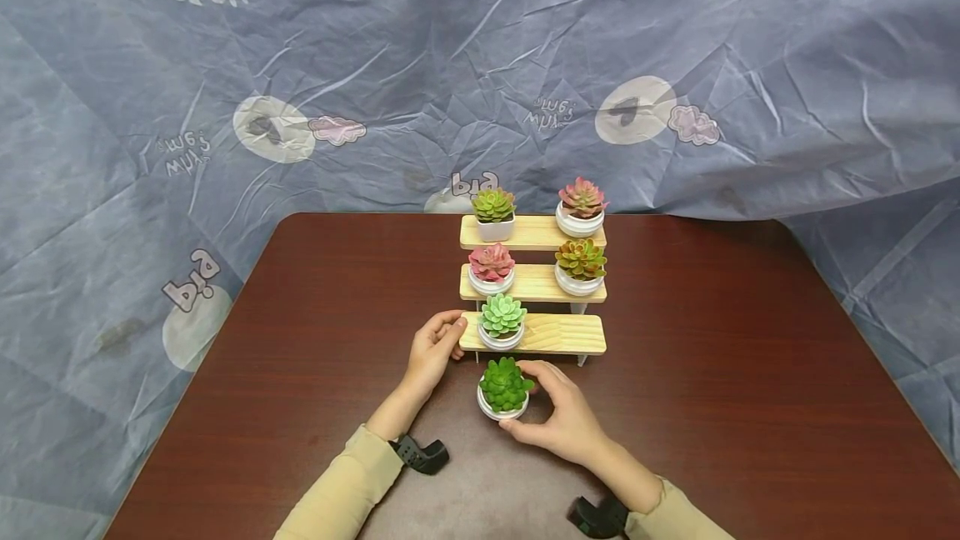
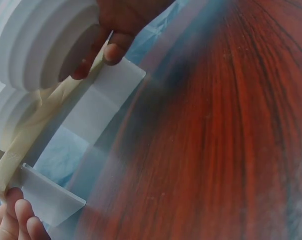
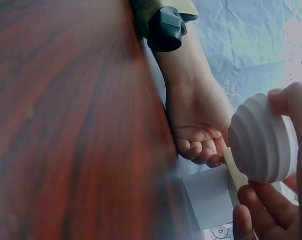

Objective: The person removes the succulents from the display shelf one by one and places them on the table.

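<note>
My right hand (image 1: pixel 562 419) holds a white ribbed pot with a dark green succulent (image 1: pixel 505 387), thumb on the near side and fingers on the far side. In the right wrist view the pot (image 3: pixel 263 140) sits between thumb and fingers, raised above the table. My left hand (image 1: pixel 437 344) pinches the left end of the lowest board of a three-tier wooden plant stand (image 1: pixel 566 333); its fingers curl below the board. A light green succulent (image 1: pixel 501 319) in a white pot stands on that board's left half, directly behind the held pot.
Behind, the middle board carries a pink succulent (image 1: pixel 491 263) and an olive-orange one (image 1: pixel 581 261). On the top board are a yellow-green succulent (image 1: pixel 493 207) in a square pot and a red-pink one (image 1: pixel 582 200). Clear legs hold the boards above the dark red-brown table (image 1: pixel 712 373). A blue-grey cloth (image 1: pixel 450 65) hangs behind.
</note>
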`<state>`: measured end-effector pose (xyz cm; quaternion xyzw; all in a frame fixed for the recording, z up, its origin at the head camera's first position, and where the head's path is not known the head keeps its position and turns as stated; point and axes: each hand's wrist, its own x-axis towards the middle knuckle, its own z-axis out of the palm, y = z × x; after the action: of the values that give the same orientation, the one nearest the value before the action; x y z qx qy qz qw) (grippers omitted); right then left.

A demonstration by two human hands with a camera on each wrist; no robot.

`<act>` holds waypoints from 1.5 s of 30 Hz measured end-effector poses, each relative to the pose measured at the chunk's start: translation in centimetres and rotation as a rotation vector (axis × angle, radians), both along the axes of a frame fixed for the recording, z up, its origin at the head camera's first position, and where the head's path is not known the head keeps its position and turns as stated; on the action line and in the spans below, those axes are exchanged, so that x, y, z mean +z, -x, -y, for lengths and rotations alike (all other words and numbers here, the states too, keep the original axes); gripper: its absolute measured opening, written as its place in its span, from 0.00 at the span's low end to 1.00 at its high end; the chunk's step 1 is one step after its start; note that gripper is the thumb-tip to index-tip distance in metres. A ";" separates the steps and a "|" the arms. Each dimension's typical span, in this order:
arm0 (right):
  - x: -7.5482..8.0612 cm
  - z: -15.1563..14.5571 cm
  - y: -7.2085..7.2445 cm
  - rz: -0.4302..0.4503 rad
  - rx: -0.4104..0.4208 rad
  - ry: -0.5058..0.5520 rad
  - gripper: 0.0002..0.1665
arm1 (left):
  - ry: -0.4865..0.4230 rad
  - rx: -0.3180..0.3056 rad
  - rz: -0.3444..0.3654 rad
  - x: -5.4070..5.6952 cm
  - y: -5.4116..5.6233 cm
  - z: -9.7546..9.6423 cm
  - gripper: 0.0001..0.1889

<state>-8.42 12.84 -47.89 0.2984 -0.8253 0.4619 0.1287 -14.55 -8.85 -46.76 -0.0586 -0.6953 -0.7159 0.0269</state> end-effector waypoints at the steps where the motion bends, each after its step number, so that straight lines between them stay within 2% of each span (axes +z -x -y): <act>1: -0.1 0.0 0.0 0.009 0.003 -0.001 0.38 | 0.002 0.000 -0.002 0.0 0.0 0.0 0.13; 14: -0.9 0.1 0.2 0.082 0.009 -0.043 0.39 | 0.012 0.002 -0.006 0.0 0.0 0.0 0.13; 26: -1.1 0.1 0.3 0.189 0.019 -0.082 0.39 | 0.007 -0.002 -0.002 0.0 0.0 0.0 0.13; 45: -1.6 0.6 0.6 0.171 0.029 -0.117 0.40 | 0.017 0.005 -0.003 0.0 0.0 -0.1 0.13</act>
<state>-9.06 12.23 -49.52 0.2771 -0.8543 0.4386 0.0335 -14.51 -8.78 -46.77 -0.0581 -0.7013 -0.7099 0.0293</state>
